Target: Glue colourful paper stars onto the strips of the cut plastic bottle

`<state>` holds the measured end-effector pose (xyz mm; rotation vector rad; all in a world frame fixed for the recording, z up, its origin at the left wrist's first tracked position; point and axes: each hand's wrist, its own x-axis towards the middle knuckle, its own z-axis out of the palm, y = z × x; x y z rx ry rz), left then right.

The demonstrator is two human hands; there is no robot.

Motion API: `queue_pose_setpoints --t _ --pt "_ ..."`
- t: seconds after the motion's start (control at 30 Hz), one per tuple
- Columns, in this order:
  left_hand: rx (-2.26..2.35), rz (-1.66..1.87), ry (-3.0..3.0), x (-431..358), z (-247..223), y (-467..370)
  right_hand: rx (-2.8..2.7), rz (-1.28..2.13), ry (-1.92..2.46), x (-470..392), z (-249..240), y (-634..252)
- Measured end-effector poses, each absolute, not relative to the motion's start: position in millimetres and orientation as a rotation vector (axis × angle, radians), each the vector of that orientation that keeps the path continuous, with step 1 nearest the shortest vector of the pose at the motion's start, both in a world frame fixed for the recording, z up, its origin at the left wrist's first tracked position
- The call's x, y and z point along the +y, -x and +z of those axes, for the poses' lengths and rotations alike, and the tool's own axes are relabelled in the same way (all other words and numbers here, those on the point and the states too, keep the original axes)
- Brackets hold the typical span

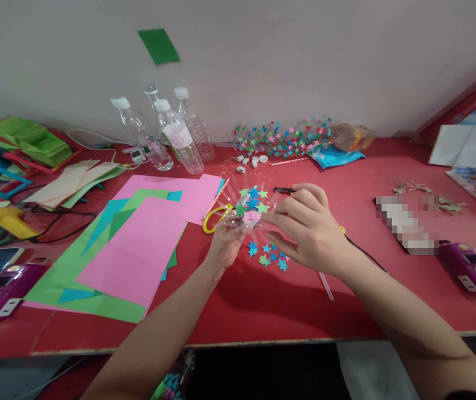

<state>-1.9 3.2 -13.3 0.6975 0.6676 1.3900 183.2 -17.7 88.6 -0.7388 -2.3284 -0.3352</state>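
Note:
My left hand [226, 244] is closed round a clear plastic piece cut into thin strips that fan outward, apparently a cut bottle [238, 221]. Green and blue paper stars [253, 195] sit on its strips, with a pink star [251, 217] at the front. My right hand [302, 225] is at the right side of the strips, fingers bent and thumb apart from them. Whether its fingertips touch a strip is unclear. Below lie several loose blue and green stars [267, 256] on the red table. Yellow-handled scissors [211, 222] lie partly hidden behind my left hand.
Coloured paper sheets [133, 250] cover the left. Clear bottles [179, 139] stand at the back beside a star-covered clear bottle [281, 136] lying down. A blue packet [335, 156] is behind my right hand. A purple power strip [469, 266] lies far right; a straw [326, 286] lies in front.

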Motion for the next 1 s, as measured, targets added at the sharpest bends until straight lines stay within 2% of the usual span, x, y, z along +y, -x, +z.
queue_pose_setpoints --t 0.53,1.0 --pt "0.68 1.403 -0.654 0.9 -8.2 0.6 -2.254 -0.43 0.77 -18.2 86.9 -183.5" --pt "0.756 1.414 -0.709 -0.3 -2.5 -0.6 -2.238 -0.284 0.788 -17.9 91.5 -186.3"
